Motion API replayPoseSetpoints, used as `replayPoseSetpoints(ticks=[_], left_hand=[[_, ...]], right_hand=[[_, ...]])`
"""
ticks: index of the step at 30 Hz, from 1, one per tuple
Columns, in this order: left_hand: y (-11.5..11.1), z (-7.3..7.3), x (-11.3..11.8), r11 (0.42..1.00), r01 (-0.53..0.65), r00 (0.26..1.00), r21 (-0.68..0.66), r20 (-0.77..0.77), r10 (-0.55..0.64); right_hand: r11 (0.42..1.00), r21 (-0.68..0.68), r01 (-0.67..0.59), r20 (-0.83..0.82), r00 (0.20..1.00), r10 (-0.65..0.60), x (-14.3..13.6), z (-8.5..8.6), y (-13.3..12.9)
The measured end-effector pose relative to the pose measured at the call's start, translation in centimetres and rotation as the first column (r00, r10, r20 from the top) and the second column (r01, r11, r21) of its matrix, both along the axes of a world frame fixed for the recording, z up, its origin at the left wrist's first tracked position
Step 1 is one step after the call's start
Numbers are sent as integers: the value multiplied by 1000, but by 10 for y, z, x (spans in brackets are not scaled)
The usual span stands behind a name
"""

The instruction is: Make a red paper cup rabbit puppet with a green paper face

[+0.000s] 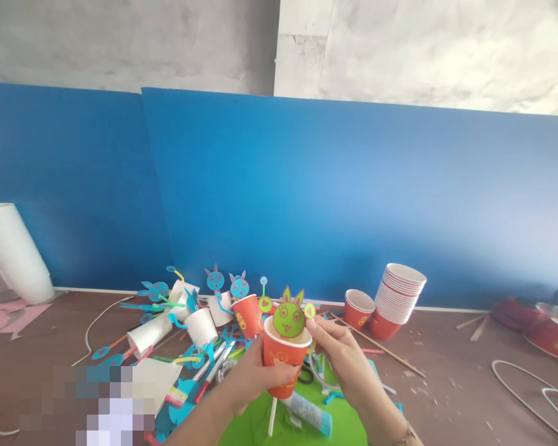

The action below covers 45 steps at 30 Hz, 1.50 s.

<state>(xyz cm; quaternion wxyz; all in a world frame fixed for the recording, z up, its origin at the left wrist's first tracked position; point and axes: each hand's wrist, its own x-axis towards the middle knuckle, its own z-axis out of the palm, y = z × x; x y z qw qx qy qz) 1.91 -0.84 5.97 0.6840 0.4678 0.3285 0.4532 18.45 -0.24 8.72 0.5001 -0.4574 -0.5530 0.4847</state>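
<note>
My left hand [253,378] is wrapped around a red paper cup [286,354] with a white rim, held upright above the table. A green paper rabbit face [288,320] with drawn eyes and mouth stands up out of the cup's opening. Beside the face on the left is a green paper disc with a heart [265,303]. On the right, my right hand [339,344] pinches a small green and pale paper disc [309,310] between thumb and fingertips. From under the cup a white stick [273,416] points down. What fixes the discs to the cup is hidden.
Green paper [251,424] and a pale blue tube [309,414] lie below my hands. Blue rabbit cups [202,327] crowd the left. At the right stand a red cup [359,308], a cup stack [400,294] and a thin wooden stick [390,352]. A blue panel [307,186] rises behind.
</note>
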Motion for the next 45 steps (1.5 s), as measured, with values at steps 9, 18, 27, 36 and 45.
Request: replayPoseSetpoints(ticks=[9, 18, 27, 36, 45], left_hand=[[-2, -2, -1, 997, 77, 997, 3, 2, -77], [10, 3, -3, 977, -215, 963, -2, 163, 213], [9, 5, -4, 979, -204, 966, 16, 165, 199], [7, 0, -1, 994, -107, 984, -5, 142, 107], [12, 0, -7, 980, -190, 974, 52, 140, 181]], right_hand=[[994, 95, -46, 183, 983, 28, 7, 8, 2], [963, -100, -251, 353, 896, 270, 1, -3, -7], [922, -209, -325, 446, 808, 386, -24, -33, -11], [948, -166, -271, 308, 899, 310, -27, -35, -8], [912, -257, -318, 450, 796, 405, -17, -50, -6]])
